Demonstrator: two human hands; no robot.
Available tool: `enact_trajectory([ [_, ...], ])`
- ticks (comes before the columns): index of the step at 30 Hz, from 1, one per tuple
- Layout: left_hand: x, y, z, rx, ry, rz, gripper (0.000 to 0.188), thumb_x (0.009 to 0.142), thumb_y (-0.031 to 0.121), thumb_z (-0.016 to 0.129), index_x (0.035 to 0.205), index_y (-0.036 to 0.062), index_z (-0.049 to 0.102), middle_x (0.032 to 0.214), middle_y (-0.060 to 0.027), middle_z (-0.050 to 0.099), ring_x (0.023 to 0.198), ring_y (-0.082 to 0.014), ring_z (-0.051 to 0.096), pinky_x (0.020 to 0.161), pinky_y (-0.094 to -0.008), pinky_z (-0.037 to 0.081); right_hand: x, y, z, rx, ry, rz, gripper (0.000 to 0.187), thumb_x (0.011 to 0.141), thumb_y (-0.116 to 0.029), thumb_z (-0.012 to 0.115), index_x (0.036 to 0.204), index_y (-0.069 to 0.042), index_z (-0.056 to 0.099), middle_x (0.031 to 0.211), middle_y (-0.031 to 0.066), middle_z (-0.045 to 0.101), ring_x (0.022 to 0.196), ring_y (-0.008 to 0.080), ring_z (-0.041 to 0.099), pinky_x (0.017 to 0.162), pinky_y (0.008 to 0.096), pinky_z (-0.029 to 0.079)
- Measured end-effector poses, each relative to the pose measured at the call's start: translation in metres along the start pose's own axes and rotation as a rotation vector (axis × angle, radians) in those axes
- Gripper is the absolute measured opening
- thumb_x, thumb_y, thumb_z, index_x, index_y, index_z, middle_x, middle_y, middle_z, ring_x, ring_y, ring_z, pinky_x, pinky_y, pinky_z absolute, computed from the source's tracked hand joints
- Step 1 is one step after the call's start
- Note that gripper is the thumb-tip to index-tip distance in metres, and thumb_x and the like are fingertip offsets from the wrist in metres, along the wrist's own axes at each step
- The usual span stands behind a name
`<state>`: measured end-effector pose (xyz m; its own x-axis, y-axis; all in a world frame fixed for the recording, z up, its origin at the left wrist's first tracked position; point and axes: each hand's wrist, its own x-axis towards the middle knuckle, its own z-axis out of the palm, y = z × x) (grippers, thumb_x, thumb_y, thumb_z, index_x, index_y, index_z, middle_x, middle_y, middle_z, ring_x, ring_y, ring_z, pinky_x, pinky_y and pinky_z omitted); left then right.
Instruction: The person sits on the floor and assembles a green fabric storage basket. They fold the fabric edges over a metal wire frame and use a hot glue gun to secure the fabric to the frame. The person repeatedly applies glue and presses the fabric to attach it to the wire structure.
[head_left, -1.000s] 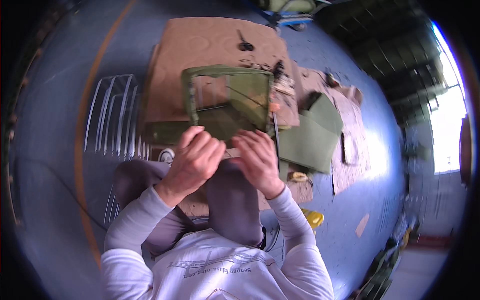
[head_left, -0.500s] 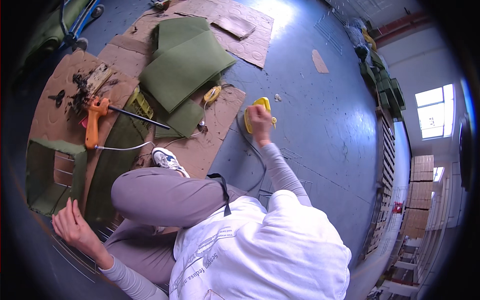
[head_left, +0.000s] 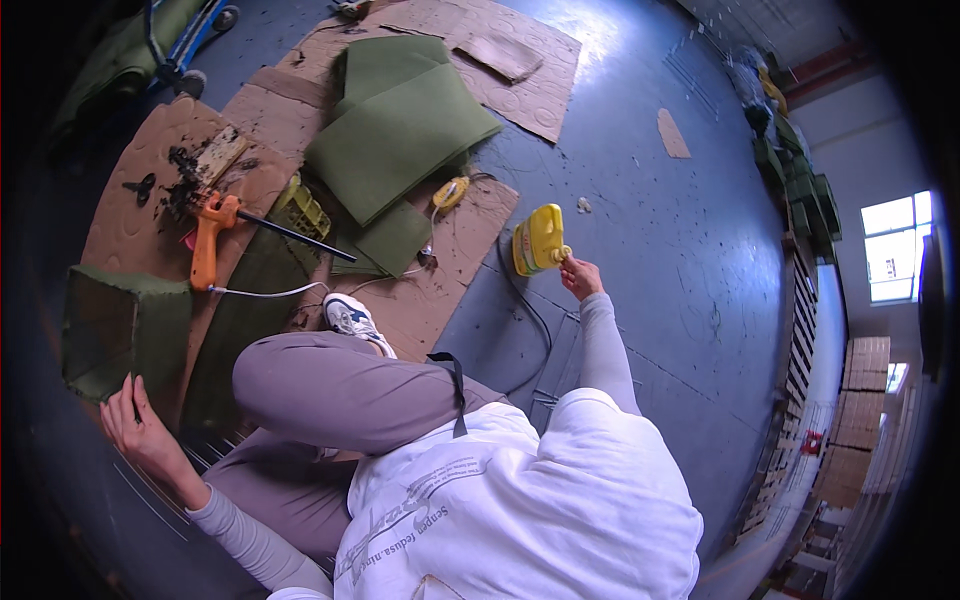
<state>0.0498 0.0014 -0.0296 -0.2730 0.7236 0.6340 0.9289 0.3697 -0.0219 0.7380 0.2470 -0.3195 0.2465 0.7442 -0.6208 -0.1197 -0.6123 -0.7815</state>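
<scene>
A yellow plastic jug [head_left: 540,238] with a handle is on the grey floor to the right of the cardboard. My right hand [head_left: 580,277] pinches the small yellow cap [head_left: 562,254] at its side with the fingertips. At the lower left, the fingertips of my left hand [head_left: 140,430] are at the near edge of a green fabric box [head_left: 160,325], closed on its rim. The box is tilted and its inside looks dark. Beyond it, an orange glue gun [head_left: 207,245] with a long black stick in it and a white cord lies on cardboard.
Flat green sheets [head_left: 410,130] are stacked on cardboard [head_left: 480,210] ahead. A yellow corded piece [head_left: 450,193] lies by the stack, a yellow-green crate [head_left: 303,210] beside it. A dark cable [head_left: 545,325] runs near the jug. A blue cart [head_left: 185,55] stands far left, a pallet [head_left: 797,320] right.
My right hand has moved from the jug's handle to its cap, nearer me. The green box has turned, showing more of its outer side. The view has shifted slightly.
</scene>
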Motion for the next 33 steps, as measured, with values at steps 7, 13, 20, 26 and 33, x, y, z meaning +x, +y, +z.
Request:
enact_trajectory([
  [7,-0.002,0.013,-0.016,-0.030,0.084,-0.011,0.011,0.085,0.009,0.073,0.094,0.0033,0.071,0.084,-0.0079,0.063,0.084,-0.0250,0.061,0.099,-0.0443,0.046,0.021,0.014,0.010,-0.272,0.088,-0.062,0.041,0.093,-0.043,0.069,0.072,-0.009,0.059,0.058,-0.0011,0.050,0.042,0.0102,0.042,0.039,0.0266,0.033],
  [13,-0.001,0.019,-0.015,-0.124,0.144,-0.100,0.015,0.077,0.008,0.077,0.090,0.0057,0.071,0.081,-0.0052,0.061,0.085,-0.0233,0.060,0.101,-0.0442,0.045,0.023,-0.011,-0.023,-0.292,0.277,-0.278,0.014,0.081,0.005,0.071,0.092,0.011,0.066,0.073,0.0138,0.064,0.056,0.0210,0.063,0.049,0.0313,0.056],
  [20,-0.018,0.029,-0.013,-0.156,0.093,-0.079,0.016,0.078,0.012,0.075,0.089,0.0066,0.065,0.075,-0.0026,0.049,0.080,-0.0197,0.055,0.103,-0.0426,0.041,-0.093,-0.109,0.155,-0.343,-0.303,-0.575,0.020,0.095,-0.017,0.066,0.080,-0.004,0.061,0.062,-0.0029,0.052,0.046,0.0052,0.042,0.041,0.0194,0.030],
  [26,-0.028,0.043,-0.017,-0.142,0.037,-0.046,0.024,0.074,0.010,0.079,0.095,0.0042,0.069,0.075,-0.0017,0.052,0.078,-0.0189,0.056,0.102,-0.0454,0.042,-0.245,-0.139,0.347,-0.214,-0.831,-0.632,0.018,0.099,-0.014,0.063,0.084,-0.005,0.059,0.068,-0.0037,0.048,0.054,0.0046,0.042,0.049,0.0213,0.034],
  [33,-0.046,0.052,-0.017,-0.070,-0.045,0.022,0.018,0.079,0.008,0.072,0.097,0.0021,0.069,0.074,-0.0008,0.047,0.077,-0.0158,0.054,0.109,-0.0492,0.038,-0.367,-0.120,0.430,-0.522,-1.125,-1.697,0.021,0.068,-0.003,0.084,0.083,-0.001,0.070,0.081,0.0081,0.064,0.064,0.0196,0.062,0.055,0.0290,0.048],
])
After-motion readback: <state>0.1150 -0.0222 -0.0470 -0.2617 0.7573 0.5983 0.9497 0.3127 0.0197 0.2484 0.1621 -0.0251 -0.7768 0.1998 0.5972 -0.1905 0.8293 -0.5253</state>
